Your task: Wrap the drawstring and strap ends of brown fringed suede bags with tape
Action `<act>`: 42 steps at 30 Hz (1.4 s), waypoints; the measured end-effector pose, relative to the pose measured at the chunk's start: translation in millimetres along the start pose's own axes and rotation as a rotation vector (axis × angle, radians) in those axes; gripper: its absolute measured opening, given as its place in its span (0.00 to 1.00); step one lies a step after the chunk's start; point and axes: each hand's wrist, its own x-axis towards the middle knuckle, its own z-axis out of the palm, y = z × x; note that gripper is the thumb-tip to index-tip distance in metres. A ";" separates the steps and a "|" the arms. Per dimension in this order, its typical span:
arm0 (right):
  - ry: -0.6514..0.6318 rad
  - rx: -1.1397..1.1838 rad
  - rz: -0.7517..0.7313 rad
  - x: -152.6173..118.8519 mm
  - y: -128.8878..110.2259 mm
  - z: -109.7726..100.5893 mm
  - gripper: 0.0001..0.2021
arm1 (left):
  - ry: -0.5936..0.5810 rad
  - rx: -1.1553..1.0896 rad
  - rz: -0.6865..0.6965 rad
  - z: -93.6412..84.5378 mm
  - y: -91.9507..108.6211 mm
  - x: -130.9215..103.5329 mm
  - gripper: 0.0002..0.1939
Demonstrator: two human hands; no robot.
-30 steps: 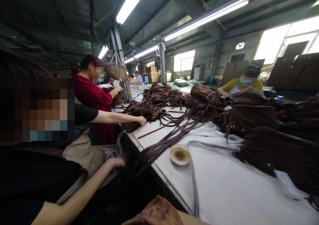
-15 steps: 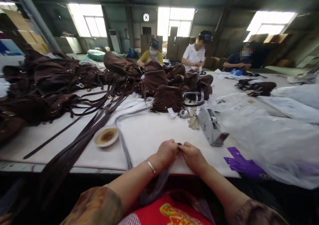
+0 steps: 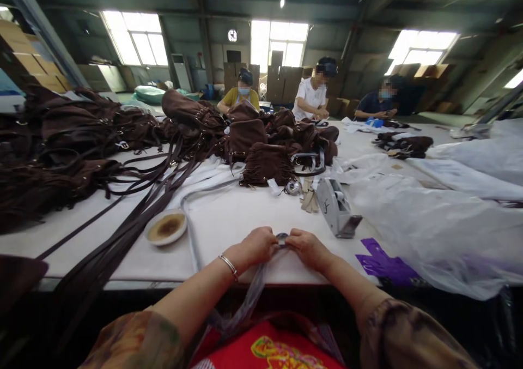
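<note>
My left hand (image 3: pixel 258 245), with a silver bangle at the wrist, and my right hand (image 3: pixel 308 249) meet just above the near part of the table. Between their pinched fingertips is a grey strap (image 3: pixel 254 292), its held part curved into a small dark arc. Whether a metal piece sits there I cannot tell. The strap looks wrapped in clear film and hangs from my hands toward my lap. A similar grey length (image 3: pixel 192 233) lies on the table to the left, running back to a dark brown fringed bag (image 3: pixel 267 164).
A dish with brown residue (image 3: pixel 166 228) stands left, beside long dark straps (image 3: pixel 139 224). Brown bags (image 3: pixel 77 118) are piled behind. To the right are a grey tape dispenser (image 3: pixel 335 208), purple tape (image 3: pixel 386 262) and clear plastic sheeting (image 3: pixel 441 233). Several people work across the table.
My hands have drawn slightly apart, so the curved part of the strap shows between the fingertips. The whole view has shifted a little, with things on the table appearing farther left.
</note>
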 end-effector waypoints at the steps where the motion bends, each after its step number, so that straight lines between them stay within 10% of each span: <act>1: 0.001 -0.009 0.004 0.3 -1.3 0.5 0.11 | 0.001 -0.013 0.015 -0.6 -1.2 0.4 0.14; 23: 0.158 -0.047 0.274 -6.7 -5.8 15.8 0.09 | -0.008 0.085 -0.049 -4.7 4.0 42.2 0.12; 34: -0.005 -0.132 0.346 5.3 -16.4 -1.3 0.11 | -0.033 0.013 -0.136 -2.5 24.8 18.1 0.15; 42: 0.112 0.007 0.554 9.0 -18.3 -3.9 0.13 | 0.053 0.020 -0.191 14.9 25.3 26.2 0.16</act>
